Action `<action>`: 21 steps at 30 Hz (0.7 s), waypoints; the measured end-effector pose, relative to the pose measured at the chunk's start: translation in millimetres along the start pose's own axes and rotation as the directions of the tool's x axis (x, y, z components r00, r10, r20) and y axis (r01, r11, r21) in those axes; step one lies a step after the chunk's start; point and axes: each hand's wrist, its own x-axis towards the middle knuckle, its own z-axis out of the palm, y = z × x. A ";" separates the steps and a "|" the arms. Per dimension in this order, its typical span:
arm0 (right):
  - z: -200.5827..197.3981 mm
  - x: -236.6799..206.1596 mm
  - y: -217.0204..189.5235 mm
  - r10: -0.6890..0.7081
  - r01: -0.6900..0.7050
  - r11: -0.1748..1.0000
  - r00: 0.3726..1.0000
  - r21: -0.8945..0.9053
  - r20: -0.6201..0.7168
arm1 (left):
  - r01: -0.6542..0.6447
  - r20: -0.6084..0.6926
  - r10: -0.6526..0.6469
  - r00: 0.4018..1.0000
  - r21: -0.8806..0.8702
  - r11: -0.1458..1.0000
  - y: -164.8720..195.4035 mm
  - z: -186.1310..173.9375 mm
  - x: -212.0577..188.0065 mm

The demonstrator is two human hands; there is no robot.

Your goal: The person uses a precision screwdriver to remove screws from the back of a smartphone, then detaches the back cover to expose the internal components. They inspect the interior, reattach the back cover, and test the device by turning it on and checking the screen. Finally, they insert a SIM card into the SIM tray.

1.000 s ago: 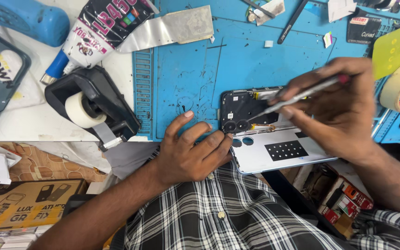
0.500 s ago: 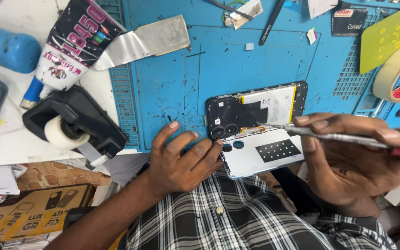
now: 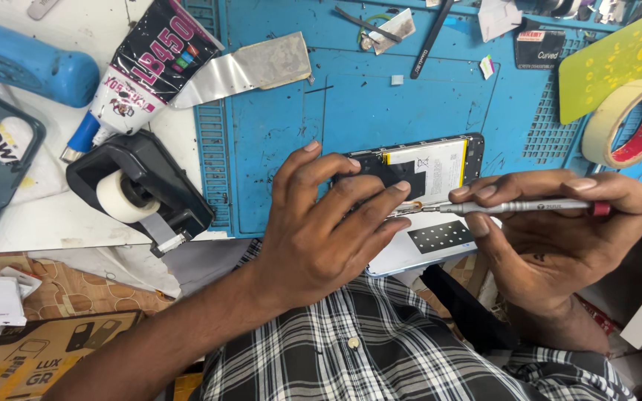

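In the head view, the opened phone [image 3: 429, 167] lies just right of the frame's centre on the blue mat [image 3: 276, 171], back cover off, battery and boards bare. The left hand [image 3: 321, 223] rests on its left end, fingers spread and pressing it flat. The right hand [image 3: 551, 238], at right, pinches a slim metal screwdriver [image 3: 514, 206] between thumb and fingertips, tip at the phone's lower edge. The phone looks light, stiff and fragile inside; it is best held by its outer frame. A tape dispenser [image 3: 139, 193] sits at left, a masking tape roll [image 3: 629, 122] at upper right.
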 end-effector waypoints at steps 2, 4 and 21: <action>-0.4 -0.2 1.6 0.008 -0.008 0.999 1.000 0.033 -0.003 | -0.001 -0.006 0.001 1.000 -0.023 1.000 -0.2 2.3 0.6; 0.3 -0.1 3.1 0.013 -0.013 0.998 1.000 0.057 -0.010 | -0.002 -0.004 0.002 1.000 -0.041 0.999 0.1 3.1 -0.8; 1.9 10.2 -5.1 0.008 -0.011 0.999 0.998 0.048 0.056 | -0.063 -0.021 0.063 0.998 0.040 0.997 -6.2 9.8 -10.6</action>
